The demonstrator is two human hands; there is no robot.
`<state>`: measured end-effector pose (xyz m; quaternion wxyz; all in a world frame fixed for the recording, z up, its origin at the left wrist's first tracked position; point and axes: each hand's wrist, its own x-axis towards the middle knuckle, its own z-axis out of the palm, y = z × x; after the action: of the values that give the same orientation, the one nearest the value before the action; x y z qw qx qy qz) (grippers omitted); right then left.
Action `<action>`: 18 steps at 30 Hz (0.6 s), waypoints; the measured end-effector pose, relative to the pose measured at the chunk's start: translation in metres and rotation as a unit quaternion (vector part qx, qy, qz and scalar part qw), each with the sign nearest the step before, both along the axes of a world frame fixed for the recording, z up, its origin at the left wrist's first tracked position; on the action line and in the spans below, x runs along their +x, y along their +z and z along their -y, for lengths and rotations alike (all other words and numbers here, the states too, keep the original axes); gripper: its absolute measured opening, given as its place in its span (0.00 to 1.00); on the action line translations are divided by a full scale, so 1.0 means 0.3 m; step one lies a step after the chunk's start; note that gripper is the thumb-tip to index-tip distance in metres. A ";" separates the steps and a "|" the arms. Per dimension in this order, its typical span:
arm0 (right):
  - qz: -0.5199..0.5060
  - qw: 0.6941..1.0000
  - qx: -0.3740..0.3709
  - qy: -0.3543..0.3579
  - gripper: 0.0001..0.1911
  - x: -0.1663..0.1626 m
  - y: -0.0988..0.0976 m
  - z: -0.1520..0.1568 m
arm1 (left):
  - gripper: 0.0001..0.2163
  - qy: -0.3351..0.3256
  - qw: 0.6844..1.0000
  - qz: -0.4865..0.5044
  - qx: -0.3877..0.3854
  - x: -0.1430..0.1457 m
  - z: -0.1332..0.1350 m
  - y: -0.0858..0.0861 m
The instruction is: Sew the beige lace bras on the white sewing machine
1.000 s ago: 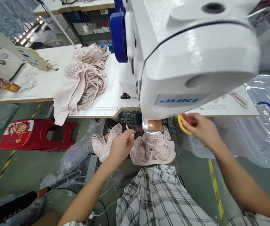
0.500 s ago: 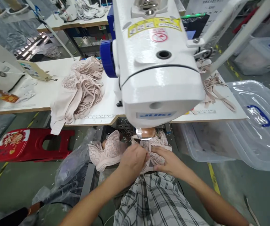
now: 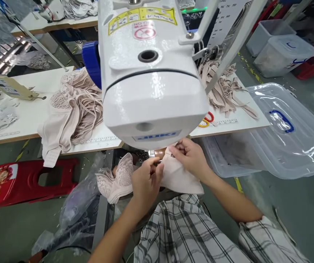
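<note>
A beige lace bra (image 3: pixel 180 179) lies across my lap under the sewing machine's head (image 3: pixel 151 106), its smooth fabric side showing between my hands. My right hand (image 3: pixel 192 159) pinches the upper edge of it, close to the machine's sewing end (image 3: pixel 154 153). Just left of there, my left hand (image 3: pixel 147 182) has its fingers curled together at the fabric's left edge. Lace cups (image 3: pixel 115 179) stick out beyond my left hand. The needle is hidden by the machine head.
Beige bras (image 3: pixel 72 109) are heaped on the table at left, and beige straps (image 3: pixel 222 87) at right. Red-and-yellow-handled scissors (image 3: pixel 207 119) lie near the table's right front. A clear plastic bin with its lid (image 3: pixel 288 146) stands at right, a red stool (image 3: pixel 31 180) at left.
The smooth fabric panel has come up into view between my hands, covering the lace there. My right hand has moved up toward the machine. The whole view has shifted rightward.
</note>
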<state>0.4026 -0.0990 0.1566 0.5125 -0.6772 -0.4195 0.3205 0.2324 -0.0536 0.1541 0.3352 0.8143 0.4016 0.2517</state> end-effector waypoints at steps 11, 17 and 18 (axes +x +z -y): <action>0.134 0.989 -0.014 0.069 0.08 0.098 -0.003 -0.153 | 0.15 -0.050 0.950 -0.096 0.293 0.016 -0.067 0.013; 0.166 0.982 -0.019 0.087 0.10 0.104 -0.008 -0.181 | 0.17 -0.053 0.941 -0.127 0.309 0.015 -0.085 0.024; 0.176 0.980 -0.016 0.088 0.10 0.105 -0.012 -0.182 | 0.17 -0.053 0.940 -0.126 0.312 0.014 -0.086 0.024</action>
<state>0.4342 -0.0443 0.1531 0.3895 -0.6918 -0.5557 0.2469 0.2366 -0.0278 0.1613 0.0237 0.9232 0.2979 0.2418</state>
